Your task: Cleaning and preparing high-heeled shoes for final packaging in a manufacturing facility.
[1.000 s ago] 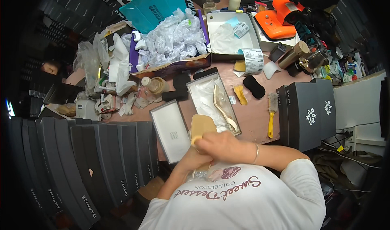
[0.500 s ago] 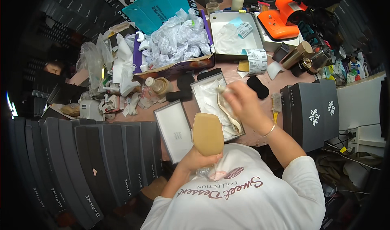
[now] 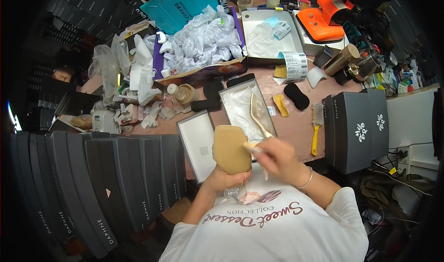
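My left hand (image 3: 225, 179) is closed round a shoe (image 3: 231, 147), its flat tan sole turned up toward me. The upper is mostly hidden, with some clear plastic film (image 3: 232, 192) below it. Beside the sole's right edge is my right hand (image 3: 280, 159), slightly blurred. Its fingers pinch a small pale piece (image 3: 251, 147), too small to name, whose tip is at the sole. Beyond both hands a pale, slim shoe (image 3: 259, 116) lies on white tissue paper in a grey shoebox (image 3: 224, 101). The box lid (image 3: 195, 139) rests left of it, inside up.
A yellow-handled brush (image 3: 315, 134), a yellow cloth (image 3: 280, 105) and a black pad (image 3: 296, 96) lie to the right. Grey shoeboxes stand at left (image 3: 125, 178) and right (image 3: 354, 127). Behind are a purple box (image 3: 159, 67) of crumpled wrapping, a jar (image 3: 186, 93) and an orange machine (image 3: 319, 23).
My right hand has come from above the shoebox down to the sole's right edge. The held shoe has shifted slightly left. The view has moved a little, and the yellow cloth and brush handle now show.
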`<state>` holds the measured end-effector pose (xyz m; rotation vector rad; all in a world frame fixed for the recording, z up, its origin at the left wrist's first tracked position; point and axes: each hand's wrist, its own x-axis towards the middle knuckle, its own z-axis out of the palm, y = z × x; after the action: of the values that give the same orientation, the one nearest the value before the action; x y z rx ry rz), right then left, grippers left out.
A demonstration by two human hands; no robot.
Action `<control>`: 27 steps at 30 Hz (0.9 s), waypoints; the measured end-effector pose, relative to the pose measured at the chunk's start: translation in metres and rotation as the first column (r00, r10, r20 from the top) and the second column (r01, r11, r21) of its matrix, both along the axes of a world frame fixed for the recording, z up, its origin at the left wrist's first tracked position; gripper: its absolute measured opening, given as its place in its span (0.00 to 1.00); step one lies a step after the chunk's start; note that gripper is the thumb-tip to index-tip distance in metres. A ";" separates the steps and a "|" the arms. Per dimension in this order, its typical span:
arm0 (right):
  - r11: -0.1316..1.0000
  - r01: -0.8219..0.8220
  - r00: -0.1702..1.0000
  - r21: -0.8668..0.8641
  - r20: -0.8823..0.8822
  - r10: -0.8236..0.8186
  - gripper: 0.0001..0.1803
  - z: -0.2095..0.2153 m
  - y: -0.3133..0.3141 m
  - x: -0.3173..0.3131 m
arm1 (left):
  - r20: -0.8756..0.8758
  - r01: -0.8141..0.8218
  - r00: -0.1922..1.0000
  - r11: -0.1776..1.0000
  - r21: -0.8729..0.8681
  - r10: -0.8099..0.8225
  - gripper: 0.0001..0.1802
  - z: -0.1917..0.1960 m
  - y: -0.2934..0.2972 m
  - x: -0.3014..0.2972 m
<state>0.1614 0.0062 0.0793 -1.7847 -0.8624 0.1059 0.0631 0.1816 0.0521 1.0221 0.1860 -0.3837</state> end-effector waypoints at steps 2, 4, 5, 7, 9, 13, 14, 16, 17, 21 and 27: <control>0.962 -0.225 0.877 -0.154 0.397 0.268 0.08 0.000 0.007 -0.011 | 0.045 0.000 0.999 0.985 0.172 -0.008 0.34 -0.010 0.001 -0.002; 0.986 -0.094 0.927 -0.138 0.349 0.137 0.08 -0.009 0.029 0.013 | 0.046 0.055 0.997 0.972 0.227 -0.068 0.28 -0.012 -0.003 -0.005; 0.991 -0.031 0.943 -0.132 0.325 0.073 0.08 -0.011 0.036 0.023 | 0.027 0.105 0.993 0.974 0.199 -0.112 0.26 -0.011 -0.003 -0.006; 0.988 -0.048 0.935 -0.149 0.341 0.097 0.09 -0.008 0.035 0.024 | -0.004 0.181 0.983 0.957 0.225 -0.185 0.22 -0.011 -0.004 -0.009; 0.957 -0.183 0.893 -0.225 0.369 0.258 0.08 -0.009 0.029 0.004 | 0.084 -0.056 0.996 0.941 0.335 0.029 0.15 0.002 -0.008 -0.007; 0.904 -0.338 0.877 -0.261 0.261 0.403 0.06 -0.002 0.020 -0.011 | -0.074 0.118 0.992 0.949 0.294 -0.101 0.17 -0.015 -0.009 -0.013; 0.895 -0.358 0.866 -0.268 0.263 0.425 0.07 0.000 0.022 -0.011 | -0.201 0.265 0.953 0.943 0.202 -0.225 0.20 -0.015 -0.003 -0.010; 0.875 -0.394 0.843 -0.283 0.268 0.467 0.07 0.004 0.024 -0.012 | -0.121 0.193 0.979 0.939 0.285 -0.164 0.18 -0.008 -0.009 -0.010; 0.861 -0.418 0.826 -0.291 0.271 0.493 0.07 0.005 0.025 -0.008 | 0.081 0.056 0.992 0.922 0.384 -0.094 0.14 -0.010 -0.014 -0.014; 0.862 -0.397 0.739 -0.314 0.448 0.503 0.10 0.001 0.023 -0.018 | -0.083 0.195 0.981 0.911 0.363 -0.177 0.17 -0.008 -0.010 -0.008; 0.825 -0.484 0.734 -0.292 0.377 0.565 0.11 0.004 0.047 0.007 | 0.157 0.097 0.967 0.857 0.506 -0.202 0.13 -0.007 -0.014 -0.005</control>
<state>0.1682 0.0531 0.0829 -1.6964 -1.7454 0.1422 0.0583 0.1679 0.0453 1.5867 0.0134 -0.3776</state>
